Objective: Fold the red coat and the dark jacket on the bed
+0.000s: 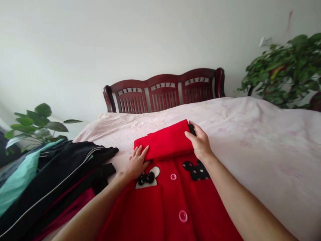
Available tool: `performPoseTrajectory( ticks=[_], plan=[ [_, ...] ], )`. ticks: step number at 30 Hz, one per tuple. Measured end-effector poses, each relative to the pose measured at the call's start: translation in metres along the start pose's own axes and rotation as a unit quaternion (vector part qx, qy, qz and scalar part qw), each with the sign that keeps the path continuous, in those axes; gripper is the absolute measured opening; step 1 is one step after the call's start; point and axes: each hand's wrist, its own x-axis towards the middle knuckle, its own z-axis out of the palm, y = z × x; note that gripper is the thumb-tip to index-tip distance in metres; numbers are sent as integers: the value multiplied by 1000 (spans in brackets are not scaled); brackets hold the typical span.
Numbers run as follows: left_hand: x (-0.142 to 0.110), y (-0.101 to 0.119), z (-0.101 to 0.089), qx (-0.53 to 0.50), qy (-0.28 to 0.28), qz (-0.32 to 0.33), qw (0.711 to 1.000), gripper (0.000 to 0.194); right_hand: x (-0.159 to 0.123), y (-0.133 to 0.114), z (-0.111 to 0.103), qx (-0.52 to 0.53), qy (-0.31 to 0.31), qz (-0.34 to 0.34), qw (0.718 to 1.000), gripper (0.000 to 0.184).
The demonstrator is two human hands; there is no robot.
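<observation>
A red coat [175, 197] lies on the bed in front of me, its upper part folded over into a flat band. Pink round buttons run down its middle, and mouse-head patches with dark bows or dots sit on either side. My right hand [200, 139] grips the right end of the folded band, thumb on top, where a bit of black shows. At the band's lower left corner, my left hand [137, 164] rests with its fingers spread on the red cloth.
A pile of clothes [62, 180], dark, teal and maroon, lies to the left. The bed has a pale pink sheet [250, 144]. Beyond it stands a dark wooden chair back [164, 90] against the wall. Leafy plants stand at left [40, 122] and right [288, 70].
</observation>
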Motion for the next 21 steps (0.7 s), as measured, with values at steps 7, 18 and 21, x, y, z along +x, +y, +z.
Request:
performPoseTrajectory(
  ticks=[7,18,21],
  plan=[
    [0,5,17,35,28,-44,998,65,11,57,-17,-487,-111,-12,866,48],
    [-74,-25,6,32,-27,-76,996,69,-66,-2,-18,-633,-188,-44,750,65],
    [-108,-34,1,28,-38,-76,996,63,-119,-9,-38,-649,-314,-78,689,59]
  ],
)
